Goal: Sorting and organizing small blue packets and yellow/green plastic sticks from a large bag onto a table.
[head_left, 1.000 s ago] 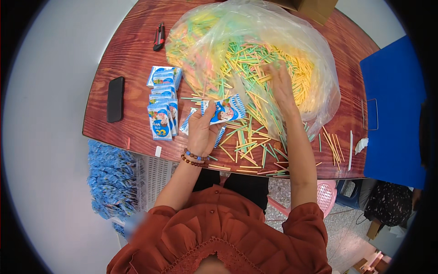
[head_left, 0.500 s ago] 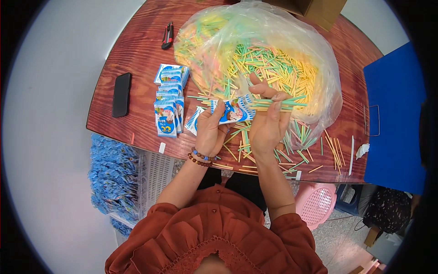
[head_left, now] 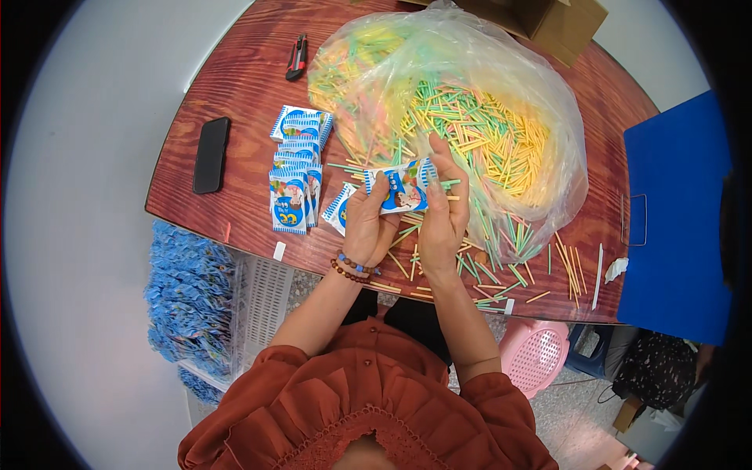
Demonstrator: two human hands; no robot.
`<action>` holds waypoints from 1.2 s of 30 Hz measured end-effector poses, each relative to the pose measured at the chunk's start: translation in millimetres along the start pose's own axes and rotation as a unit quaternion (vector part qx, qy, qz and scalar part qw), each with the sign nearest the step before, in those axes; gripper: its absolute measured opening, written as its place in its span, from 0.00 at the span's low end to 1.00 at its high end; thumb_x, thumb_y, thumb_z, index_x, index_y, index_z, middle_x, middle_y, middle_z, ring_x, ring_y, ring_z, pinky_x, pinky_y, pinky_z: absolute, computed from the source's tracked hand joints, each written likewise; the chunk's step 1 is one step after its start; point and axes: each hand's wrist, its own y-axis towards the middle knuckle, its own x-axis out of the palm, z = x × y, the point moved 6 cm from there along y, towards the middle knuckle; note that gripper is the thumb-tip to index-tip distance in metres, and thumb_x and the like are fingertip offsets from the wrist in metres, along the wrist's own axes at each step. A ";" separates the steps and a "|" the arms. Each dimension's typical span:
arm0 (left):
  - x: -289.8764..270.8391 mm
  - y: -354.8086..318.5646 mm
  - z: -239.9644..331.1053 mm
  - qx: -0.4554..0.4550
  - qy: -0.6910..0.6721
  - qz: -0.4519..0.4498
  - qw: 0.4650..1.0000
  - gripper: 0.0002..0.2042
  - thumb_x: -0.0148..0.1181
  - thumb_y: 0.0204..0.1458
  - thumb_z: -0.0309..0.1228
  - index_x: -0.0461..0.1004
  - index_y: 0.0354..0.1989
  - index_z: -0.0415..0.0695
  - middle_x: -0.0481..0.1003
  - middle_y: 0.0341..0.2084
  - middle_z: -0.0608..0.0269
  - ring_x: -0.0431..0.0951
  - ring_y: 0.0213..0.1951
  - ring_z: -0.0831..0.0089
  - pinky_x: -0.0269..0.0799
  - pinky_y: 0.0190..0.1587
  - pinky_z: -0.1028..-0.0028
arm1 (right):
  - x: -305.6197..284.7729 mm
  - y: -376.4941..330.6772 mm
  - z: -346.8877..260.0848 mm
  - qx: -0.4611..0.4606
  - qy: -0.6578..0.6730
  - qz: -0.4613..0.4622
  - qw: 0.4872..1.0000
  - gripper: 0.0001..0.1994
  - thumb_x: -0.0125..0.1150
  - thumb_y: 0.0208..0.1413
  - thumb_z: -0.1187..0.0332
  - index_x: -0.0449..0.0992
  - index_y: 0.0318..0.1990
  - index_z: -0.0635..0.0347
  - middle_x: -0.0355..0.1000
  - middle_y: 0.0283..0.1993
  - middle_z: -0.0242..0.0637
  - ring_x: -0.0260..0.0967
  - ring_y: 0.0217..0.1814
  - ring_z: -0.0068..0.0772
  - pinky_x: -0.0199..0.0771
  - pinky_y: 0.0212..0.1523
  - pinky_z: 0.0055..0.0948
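Filling step: left hand (head_left: 366,223) and right hand (head_left: 442,211) both grip small blue-white printed sachet (head_left: 399,188), near clear plastic bag (head_left: 470,117) of coloured sticks; next move likely needs sticks inserted squarely.

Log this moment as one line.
left hand: holds small packet | right hand: holds same packet, sticks | behind: stick bag

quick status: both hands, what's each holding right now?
Left hand: closed on the small blue-and-white printed packet.
Right hand: closed on the same packet's right end, with thin coloured sticks at its fingers.
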 end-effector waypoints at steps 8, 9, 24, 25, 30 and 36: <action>-10.6 14.8 7.9 -0.029 -0.151 -0.047 0.987 0.15 0.54 0.61 0.36 0.70 0.50 0.39 0.75 0.47 0.57 0.76 0.49 0.67 0.73 0.54 0.64 | 13.2 12.8 -17.8 -0.021 -0.227 -0.095 0.969 0.32 0.67 0.46 0.67 0.62 0.60 0.65 0.62 0.61 0.47 0.57 0.65 0.45 0.49 0.67 0.42; -14.0 16.8 10.1 -0.018 -0.171 -0.070 0.983 0.16 0.54 0.60 0.37 0.68 0.51 0.39 0.75 0.48 0.56 0.75 0.51 0.65 0.72 0.56 0.62 | 7.5 10.9 -20.9 -0.012 -0.314 -0.084 0.946 0.30 0.67 0.47 0.69 0.64 0.58 0.64 0.65 0.58 0.44 0.59 0.62 0.40 0.53 0.64 0.38; -35.7 -28.3 125.1 0.187 0.116 -0.073 0.973 0.09 0.54 0.59 0.23 0.73 0.47 0.39 0.76 0.40 0.65 0.75 0.41 0.80 0.71 0.46 0.77 | 85.8 35.9 -10.1 0.102 -0.160 -0.239 0.952 0.04 0.59 0.55 0.75 0.80 0.34 0.65 0.76 0.29 0.32 0.69 0.29 0.16 0.64 0.27 0.17; -44.5 -33.1 133.7 0.204 0.208 -0.043 0.956 0.10 0.56 0.57 0.22 0.73 0.47 0.39 0.76 0.40 0.65 0.75 0.41 0.80 0.71 0.45 0.78 | 90.8 32.3 10.3 0.174 -0.082 -0.244 0.950 0.05 0.59 0.56 0.74 0.79 0.35 0.65 0.76 0.29 0.32 0.70 0.29 0.16 0.64 0.27 0.16; -93.1 -50.7 155.5 0.246 0.344 0.073 0.903 0.12 0.59 0.54 0.20 0.72 0.48 0.39 0.76 0.36 0.68 0.74 0.37 0.83 0.71 0.40 0.82 | 115.4 -15.1 84.5 0.251 -0.056 -0.190 0.947 0.05 0.61 0.56 0.71 0.78 0.33 0.64 0.76 0.28 0.30 0.70 0.28 0.12 0.62 0.24 0.15; -124.0 -40.8 159.9 0.281 0.529 0.184 0.780 0.08 0.59 0.55 0.23 0.75 0.43 0.38 0.73 0.30 0.69 0.72 0.32 0.84 0.69 0.34 0.80 | 89.3 0.8 43.8 0.001 -0.424 -0.194 0.885 0.14 0.64 0.50 0.61 0.76 0.40 0.60 0.75 0.35 0.42 0.72 0.40 0.43 0.70 0.40 0.37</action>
